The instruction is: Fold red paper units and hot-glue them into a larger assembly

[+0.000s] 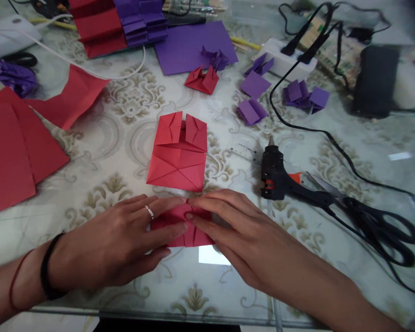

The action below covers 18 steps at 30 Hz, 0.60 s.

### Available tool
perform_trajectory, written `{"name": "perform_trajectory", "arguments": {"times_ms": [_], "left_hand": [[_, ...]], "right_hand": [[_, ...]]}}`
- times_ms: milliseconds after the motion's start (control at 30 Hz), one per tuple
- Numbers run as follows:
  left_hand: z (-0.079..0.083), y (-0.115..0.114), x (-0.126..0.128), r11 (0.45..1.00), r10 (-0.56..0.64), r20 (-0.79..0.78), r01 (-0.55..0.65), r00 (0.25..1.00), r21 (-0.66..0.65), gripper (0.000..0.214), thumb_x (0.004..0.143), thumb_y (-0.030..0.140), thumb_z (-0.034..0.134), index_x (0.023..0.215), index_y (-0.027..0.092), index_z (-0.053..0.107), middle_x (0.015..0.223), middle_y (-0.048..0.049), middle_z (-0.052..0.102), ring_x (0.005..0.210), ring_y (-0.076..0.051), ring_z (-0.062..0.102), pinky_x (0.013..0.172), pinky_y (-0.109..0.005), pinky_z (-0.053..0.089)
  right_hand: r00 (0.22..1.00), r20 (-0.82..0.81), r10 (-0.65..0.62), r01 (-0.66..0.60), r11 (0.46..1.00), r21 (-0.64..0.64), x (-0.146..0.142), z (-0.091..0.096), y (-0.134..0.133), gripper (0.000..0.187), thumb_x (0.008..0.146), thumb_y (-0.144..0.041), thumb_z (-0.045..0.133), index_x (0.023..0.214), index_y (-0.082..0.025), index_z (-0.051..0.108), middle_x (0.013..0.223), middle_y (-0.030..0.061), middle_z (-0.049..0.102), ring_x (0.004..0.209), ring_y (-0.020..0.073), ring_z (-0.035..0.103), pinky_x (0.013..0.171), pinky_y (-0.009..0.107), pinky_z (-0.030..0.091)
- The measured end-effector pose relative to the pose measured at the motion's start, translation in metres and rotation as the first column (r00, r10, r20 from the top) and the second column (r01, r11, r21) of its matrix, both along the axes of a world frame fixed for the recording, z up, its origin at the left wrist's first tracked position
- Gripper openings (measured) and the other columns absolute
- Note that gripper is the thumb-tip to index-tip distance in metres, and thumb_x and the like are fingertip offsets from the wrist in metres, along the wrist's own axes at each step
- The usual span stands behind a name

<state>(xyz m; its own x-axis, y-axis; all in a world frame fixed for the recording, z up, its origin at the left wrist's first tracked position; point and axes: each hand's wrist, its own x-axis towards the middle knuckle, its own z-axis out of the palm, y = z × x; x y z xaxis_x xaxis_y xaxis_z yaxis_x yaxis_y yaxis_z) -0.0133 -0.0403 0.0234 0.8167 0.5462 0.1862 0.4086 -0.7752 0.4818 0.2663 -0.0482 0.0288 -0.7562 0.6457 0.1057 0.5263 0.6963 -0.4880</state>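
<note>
Near the table's front, a red folded paper (pixel 183 236) lies under both my hands. From the left, my left hand (pixel 124 235) has its index finger along the paper's upper edge and its thumb on the face. My right hand (pixel 242 226) grips the other side, its fingertips meeting the left ones at the middle crease. Part of the paper is covered by the fingers. Just beyond them is another red origami piece (pixel 177 168), with creases crossing on its lower square and two folded flaps at its top.
Right of my hands lie a black glue gun (pixel 273 173) and black-handled scissors (pixel 373 221). Purple folded pieces (pixel 254 85) sit near a white power strip (pixel 283 57) with black cables. Red paper sheets (pixel 10 152) lie left; a purple sheet (pixel 193 46) lies at the back.
</note>
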Motion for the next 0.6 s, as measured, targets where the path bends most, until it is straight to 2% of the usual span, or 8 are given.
{"name": "perform_trajectory", "arguments": {"times_ms": [233,400,500,600], "left_hand": [[-0.0021,0.0012,-0.0015,0.999,-0.045,-0.025,0.045,0.999,-0.009,0.035,0.105,0.018,0.057,0.139,0.024,0.061,0.151,-0.0112,0.061,0.13,-0.025,0.066,0.108,-0.045,0.06],[-0.0003,0.0006,0.0005,0.998,-0.032,-0.028,0.031,0.999,-0.049,0.031,0.106,0.018,0.056,0.135,0.024,0.064,0.155,-0.005,0.06,0.138,-0.023,0.062,0.117,-0.043,0.054],[0.0005,0.001,0.0,0.998,-0.063,-0.038,0.062,0.997,-0.031,0.03,0.105,0.016,0.057,0.134,0.021,0.064,0.152,-0.0088,0.063,0.138,-0.024,0.062,0.116,-0.045,0.055],[0.0003,0.0016,-0.0015,0.998,-0.066,-0.032,0.065,0.997,-0.025,0.031,0.104,0.016,0.058,0.135,0.02,0.064,0.152,-0.0116,0.063,0.136,-0.025,0.063,0.113,-0.046,0.056]], "right_hand": [[1.0,0.015,0.019,-0.019,1.0,-0.006,0.0028,0.002,0.0011,0.041,0.099,-0.004,0.053,0.135,-0.014,0.071,0.143,0.0121,0.07,0.139,0.0276,0.059,0.125,0.054,0.047],[0.999,0.026,0.037,-0.038,0.999,0.021,0.0051,0.0009,-0.0017,0.04,0.101,-0.006,0.053,0.137,-0.013,0.069,0.143,0.0109,0.071,0.14,0.0287,0.059,0.126,0.056,0.045],[1.0,-0.016,0.014,-0.013,0.999,0.043,0.0074,0.003,-0.0013,0.034,0.103,-0.007,0.053,0.132,-0.012,0.071,0.133,0.0109,0.075,0.128,0.0282,0.066,0.122,0.052,0.05],[0.997,-0.047,-0.054,0.057,0.997,0.058,0.0091,0.0053,0.0018,0.03,0.104,-0.009,0.053,0.125,-0.014,0.074,0.122,0.0112,0.077,0.116,0.0289,0.07,0.108,0.049,0.059]]}}
